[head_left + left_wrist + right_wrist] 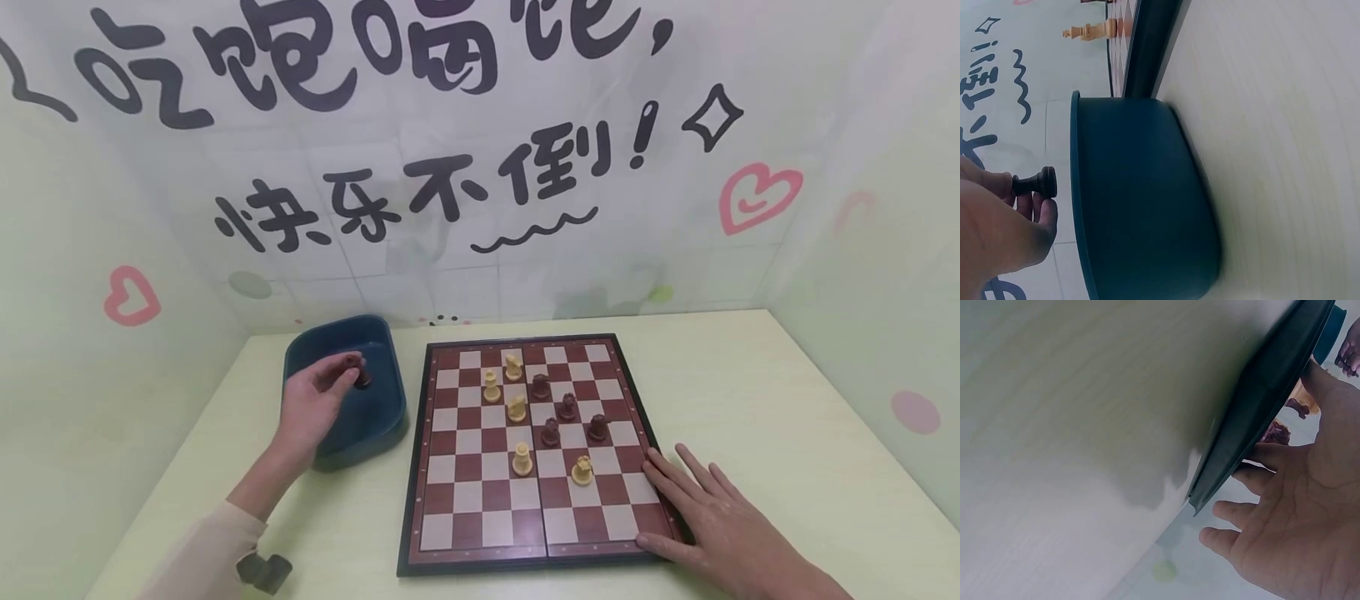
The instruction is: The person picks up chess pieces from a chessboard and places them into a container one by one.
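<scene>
In the head view my left hand (318, 396) is over the dark blue plastic bin (382, 433). It pinches a dark chess piece (1038, 183), whose top is hidden by the fingers; its round base shows in the left wrist view. My right hand (712, 517) rests on the right edge of the brown and white chessboard (482, 497), fingers spread, thumb at the near corner. On the board stand several cream pieces, among them a cream rook (522, 459) and a cream knight (516, 408), and several dark pieces, including a dark knight (597, 427).
The pale wooden table (757, 400) meets a wall (555, 267) behind the board, with walls at both sides too. The bin stands left of the board, with a narrow strip of table between them. A dark strap end (264, 573) hangs at the left sleeve.
</scene>
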Motion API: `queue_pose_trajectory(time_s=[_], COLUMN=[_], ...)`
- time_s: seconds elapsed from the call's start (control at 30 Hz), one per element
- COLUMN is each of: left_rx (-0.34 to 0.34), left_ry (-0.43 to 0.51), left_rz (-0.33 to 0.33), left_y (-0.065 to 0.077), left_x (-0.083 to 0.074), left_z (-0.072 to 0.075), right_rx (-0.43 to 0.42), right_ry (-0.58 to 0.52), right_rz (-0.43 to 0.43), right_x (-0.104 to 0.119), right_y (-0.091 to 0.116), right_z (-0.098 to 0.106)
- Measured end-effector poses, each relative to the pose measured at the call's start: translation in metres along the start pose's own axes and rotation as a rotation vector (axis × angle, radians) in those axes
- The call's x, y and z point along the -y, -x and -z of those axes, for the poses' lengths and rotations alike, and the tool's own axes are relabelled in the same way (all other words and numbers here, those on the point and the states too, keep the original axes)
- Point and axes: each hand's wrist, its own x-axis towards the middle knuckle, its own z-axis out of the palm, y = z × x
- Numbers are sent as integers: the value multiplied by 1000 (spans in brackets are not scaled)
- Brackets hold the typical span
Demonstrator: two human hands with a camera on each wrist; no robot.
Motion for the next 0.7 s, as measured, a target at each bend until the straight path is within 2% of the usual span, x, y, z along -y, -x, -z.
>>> queue_pose_trajectory(time_s=[0.27, 0.5, 0.7], left_rx=[-3, -14, -30], left_ry=[-24, 50, 53], left_rz=[28, -15, 20], left_y=[-3, -3, -3], left_x=[1, 3, 2], left_z=[8, 7, 5], right_rx=[23, 9, 17], right_ry=[-24, -15, -17], right_rz=[-31, -19, -26], right_x=[2, 2, 2], right_y=[-1, -1, -1], right_z=[3, 2, 3])
